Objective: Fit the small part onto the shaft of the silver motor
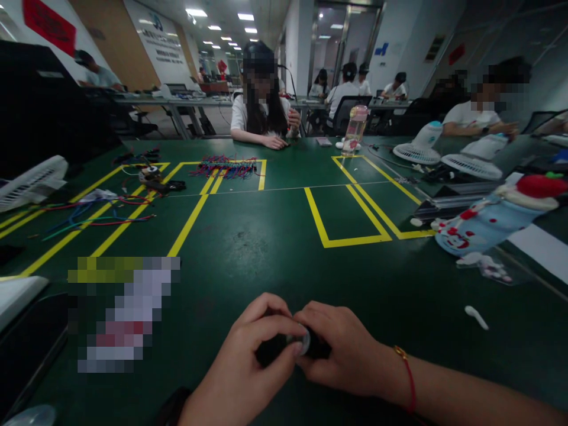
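Note:
Both my hands meet low in the middle of the view, over the green table (275,236). My left hand (242,361) and my right hand (344,349) together grip a small black object (273,349) with a clear round part at its middle. Fingers of both hands curl around it and hide most of it. A red string bracelet (409,373) is on my right wrist.
Yellow tape lines (350,239) mark boxes on the table. A bundle of coloured wires (226,167) lies far ahead, loose wires (97,216) at left. White fans (470,160) and a plush toy (488,222) sit right; a pink bottle (355,129) stands beyond. People sit opposite and right.

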Demonstrator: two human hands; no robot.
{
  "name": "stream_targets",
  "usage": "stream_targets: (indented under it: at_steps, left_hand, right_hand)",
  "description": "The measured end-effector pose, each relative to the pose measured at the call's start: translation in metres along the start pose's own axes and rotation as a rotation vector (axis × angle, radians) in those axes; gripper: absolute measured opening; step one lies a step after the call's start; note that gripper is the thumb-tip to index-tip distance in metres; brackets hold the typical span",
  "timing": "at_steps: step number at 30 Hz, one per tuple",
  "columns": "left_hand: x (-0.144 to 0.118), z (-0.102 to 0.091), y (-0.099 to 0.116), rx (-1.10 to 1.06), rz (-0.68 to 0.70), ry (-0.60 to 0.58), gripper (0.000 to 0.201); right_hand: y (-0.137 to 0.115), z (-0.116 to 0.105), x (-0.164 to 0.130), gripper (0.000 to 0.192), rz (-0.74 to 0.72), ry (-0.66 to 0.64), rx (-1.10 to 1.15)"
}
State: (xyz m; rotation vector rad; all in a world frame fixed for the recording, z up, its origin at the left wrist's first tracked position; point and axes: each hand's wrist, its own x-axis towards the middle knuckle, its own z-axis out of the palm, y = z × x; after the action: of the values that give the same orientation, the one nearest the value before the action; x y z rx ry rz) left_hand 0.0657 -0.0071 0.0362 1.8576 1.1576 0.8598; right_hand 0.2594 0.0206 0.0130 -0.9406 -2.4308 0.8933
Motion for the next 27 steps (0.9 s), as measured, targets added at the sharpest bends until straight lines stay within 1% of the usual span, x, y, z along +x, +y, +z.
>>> stream_targets:
  at_steps: [2, 4, 5, 7, 8, 10, 13, 15, 16, 18, 20, 22, 24, 27]
  left_hand:
    - [-0.002, -0.002, -0.003, -0.018, -0.006, -0.024, 0.032]
    - [-0.003, -0.007, -0.012, -0.024, -0.033, -0.027, 0.037]
    - [-0.003, -0.011, -0.019, -0.027, -0.054, -0.017, 0.035]
    - [-0.001, -0.021, -0.035, -0.031, -0.118, 0.007, 0.023]
    - [0.001, -0.026, -0.043, -0.054, -0.141, 0.04, 0.018]
    - [0.005, -0.036, -0.055, -0.188, -0.247, 0.133, 0.017]
    - [0.012, -0.043, -0.062, -0.572, -0.387, 0.311, 0.02]
    - [0.013, -0.042, -0.061, -0.734, -0.432, 0.376, 0.021]
    - [0.014, -0.042, -0.061, -0.76, -0.44, 0.38, 0.021]
    - [0.013, -0.041, -0.061, -0.722, -0.436, 0.355, 0.021]
    - [0.01, -0.04, -0.062, -0.569, -0.406, 0.299, 0.02]
    - [0.007, -0.038, -0.061, -0.352, -0.331, 0.224, 0.019]
    - [0.003, -0.035, -0.055, -0.169, -0.227, 0.15, 0.018]
    - [-0.002, -0.026, -0.04, -0.043, -0.091, 0.069, 0.031]
  right_hand:
    - [0.0, 0.0, 0.0, 0.026, 0.0, 0.001, 0.011]
    - [0.001, 0.0, 0.0, 0.032, 0.007, 0.006, 0.013]
    - [0.001, 0.0, -0.001, 0.029, 0.011, 0.016, 0.01]
    - [0.001, -0.001, -0.001, 0.031, 0.022, 0.017, 0.012]
    - [0.001, -0.001, -0.002, 0.032, 0.015, 0.013, 0.022]
    - [0.001, -0.002, -0.003, 0.04, 0.018, 0.013, 0.029]
    - [0.002, -0.003, -0.004, 0.054, 0.026, 0.017, 0.032]
    - [0.002, -0.004, -0.004, 0.05, 0.032, 0.005, 0.032]
    - [0.001, -0.004, -0.004, 0.044, 0.034, -0.002, 0.031]
    - [0.001, -0.004, -0.003, 0.037, 0.032, -0.009, 0.031]
    - [0.001, -0.005, -0.002, 0.035, 0.025, -0.003, 0.033]
    - [0.001, -0.005, -0.002, 0.034, 0.021, -0.004, 0.034]
    - [0.0, -0.005, -0.002, 0.033, 0.024, -0.007, 0.029]
    - [-0.001, -0.003, -0.002, 0.032, 0.028, -0.003, 0.012]
